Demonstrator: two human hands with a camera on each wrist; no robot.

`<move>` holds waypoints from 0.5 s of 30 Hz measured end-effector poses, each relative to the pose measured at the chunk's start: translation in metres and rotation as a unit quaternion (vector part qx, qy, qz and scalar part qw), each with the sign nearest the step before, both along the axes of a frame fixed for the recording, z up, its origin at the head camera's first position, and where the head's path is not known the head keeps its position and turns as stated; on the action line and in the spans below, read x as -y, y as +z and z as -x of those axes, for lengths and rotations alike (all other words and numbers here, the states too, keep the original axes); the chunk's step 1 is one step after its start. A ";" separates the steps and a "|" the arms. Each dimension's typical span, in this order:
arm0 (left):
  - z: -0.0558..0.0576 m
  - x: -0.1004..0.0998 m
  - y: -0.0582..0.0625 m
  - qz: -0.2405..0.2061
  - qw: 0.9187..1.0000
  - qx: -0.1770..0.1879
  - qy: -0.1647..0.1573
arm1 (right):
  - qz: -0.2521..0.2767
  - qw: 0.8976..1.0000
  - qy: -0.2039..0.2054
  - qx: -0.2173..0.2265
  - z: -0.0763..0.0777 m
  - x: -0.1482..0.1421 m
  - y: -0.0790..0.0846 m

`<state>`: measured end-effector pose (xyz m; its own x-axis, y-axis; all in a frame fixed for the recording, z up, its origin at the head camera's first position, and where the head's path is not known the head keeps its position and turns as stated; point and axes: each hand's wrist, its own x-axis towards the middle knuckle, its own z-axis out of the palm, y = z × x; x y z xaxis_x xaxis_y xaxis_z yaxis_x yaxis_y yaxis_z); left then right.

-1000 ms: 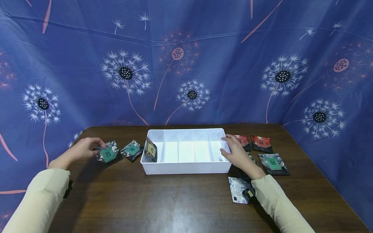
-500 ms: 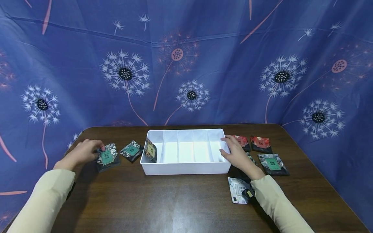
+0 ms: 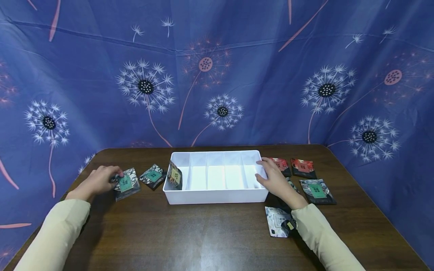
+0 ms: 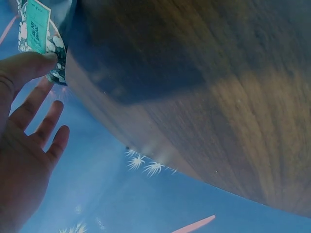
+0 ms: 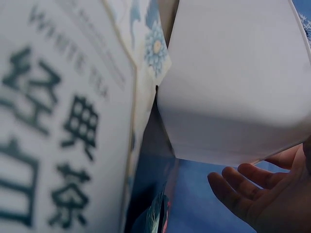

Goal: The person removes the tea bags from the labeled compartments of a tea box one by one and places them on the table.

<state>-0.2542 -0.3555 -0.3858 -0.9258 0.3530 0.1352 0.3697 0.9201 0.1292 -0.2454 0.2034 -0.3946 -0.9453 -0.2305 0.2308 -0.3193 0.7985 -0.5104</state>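
In the head view my left hand [image 3: 98,182] pinches the edge of a dark tea packet with a teal label [image 3: 126,183]. The left wrist view shows the thumb lying across the front of this packet [image 4: 39,26], while the other fingers spread below. A white divided box [image 3: 217,196] stands in the middle of the table. My right hand [image 3: 274,178] rests at its right end, fingers extended across the rim. Those fingers [image 5: 238,187] look relaxed in the right wrist view, beside the box wall [image 5: 238,63]. A brown packet with a yellow label [image 3: 175,176] stands in the leftmost compartment.
Another teal-labelled packet [image 3: 153,176] lies left of the box. On the right lie two red packets [image 3: 303,167], a green-labelled packet [image 3: 318,191] and a white tea packet [image 3: 276,221], partly covered by the right wrist. A blue dandelion cloth [image 3: 217,75] hangs behind the table.
My left hand has moved slightly right and toward me, and the teal-labelled packet has shifted toward me with it. My right hand stays at the box.
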 end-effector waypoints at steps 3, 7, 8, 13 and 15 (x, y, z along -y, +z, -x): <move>-0.001 -0.002 0.000 0.002 1.000 0.007 0.003 | 0.003 1.000 0.001 0.004 0.000 0.000 0.000; -0.001 -0.006 0.001 0.006 1.000 0.015 0.011 | 0.003 1.000 0.002 0.003 0.000 0.000 0.000; -0.001 -0.008 0.001 0.006 1.000 0.017 0.012 | 0.002 1.000 0.002 0.002 0.000 0.000 0.000; -0.001 -0.013 0.005 0.001 1.000 0.021 0.005 | 0.002 1.000 0.002 0.001 0.001 0.000 -0.001; 0.000 -0.015 0.006 0.001 1.000 0.018 0.001 | 0.003 1.000 0.002 0.002 0.001 0.000 0.000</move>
